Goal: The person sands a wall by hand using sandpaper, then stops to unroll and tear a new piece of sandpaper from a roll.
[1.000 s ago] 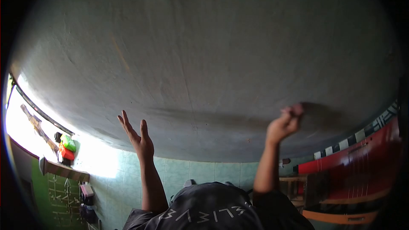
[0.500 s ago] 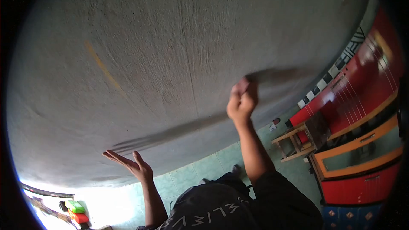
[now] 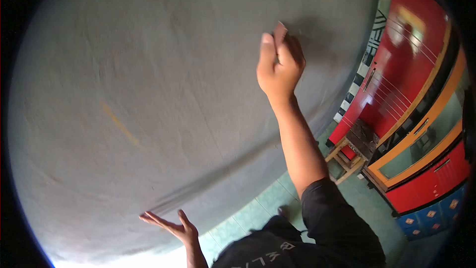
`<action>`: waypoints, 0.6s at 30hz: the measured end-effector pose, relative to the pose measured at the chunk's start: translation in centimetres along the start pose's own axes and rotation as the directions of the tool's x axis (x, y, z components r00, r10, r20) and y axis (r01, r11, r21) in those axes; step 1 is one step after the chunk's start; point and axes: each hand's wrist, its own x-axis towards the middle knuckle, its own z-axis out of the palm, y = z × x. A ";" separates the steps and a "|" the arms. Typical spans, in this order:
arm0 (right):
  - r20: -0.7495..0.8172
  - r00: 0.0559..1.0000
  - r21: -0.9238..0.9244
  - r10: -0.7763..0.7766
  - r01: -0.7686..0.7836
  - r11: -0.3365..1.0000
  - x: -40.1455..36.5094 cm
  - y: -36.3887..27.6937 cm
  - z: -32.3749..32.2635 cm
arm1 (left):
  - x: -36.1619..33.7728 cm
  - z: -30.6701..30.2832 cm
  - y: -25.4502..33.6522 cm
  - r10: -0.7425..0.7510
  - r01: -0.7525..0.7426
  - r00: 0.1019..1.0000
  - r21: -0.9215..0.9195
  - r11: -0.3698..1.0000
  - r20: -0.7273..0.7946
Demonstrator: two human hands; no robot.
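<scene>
A broad grey plastered wall (image 3: 163,74) fills most of the view, with a thin yellow streak (image 3: 121,126) on its left part. High up against it, my right hand (image 3: 281,67) is closed round a small reddish-brown piece (image 3: 280,33) that looks like folded sandpaper. The thumb points up along one side of it, and its upper edge sticks out past the fingers. A shadow falls on the wall just right of the hand. Lower left, my left hand (image 3: 173,226) is open with nothing in it, its fingers stretched out and the fingertips close to the wall.
At the right, a wooden stool (image 3: 362,139) stands by a red cabinet (image 3: 404,64) with orange trim and a glass panel. A black-and-white patterned strip (image 3: 354,87) runs down the wall's right edge. Pale green floor tiles (image 3: 258,213) lie below, along the wall's foot.
My right hand has moved up the wall with the reddish-brown piece. The view has tilted and shifted, so my left hand now appears lower and further right, still open.
</scene>
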 end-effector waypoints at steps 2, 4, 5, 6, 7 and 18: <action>0.040 0.992 -0.021 -0.116 0.117 0.993 2.2 0.6 0.3 | 0.1 -0.3 0.6 -0.003 0.002 1.000 0.023 1.000 0.020; 0.110 0.985 -0.005 -0.135 0.137 0.991 0.5 1.0 -0.5 | 0.1 -0.8 1.6 -0.032 0.026 0.998 0.087 0.996 0.061; 0.164 0.980 0.001 -0.115 0.116 0.993 -2.7 1.1 -1.5 | 0.0 -0.6 1.3 -0.006 -0.001 0.998 0.112 0.994 0.067; 0.195 0.972 0.047 -0.130 0.123 0.991 -5.8 1.1 -2.9 | 0.1 -0.7 1.9 0.004 -0.017 0.994 0.127 0.992 0.106; 0.249 0.967 0.039 -0.050 0.042 0.998 -10.4 1.1 -4.6 | 0.1 -0.8 2.4 0.005 -0.027 0.989 0.147 0.989 0.145; 0.382 0.915 0.066 -0.130 0.114 0.991 -11.8 9.7 -8.3 | -3.6 6.0 12.2 0.116 -0.144 0.936 0.059 0.988 0.333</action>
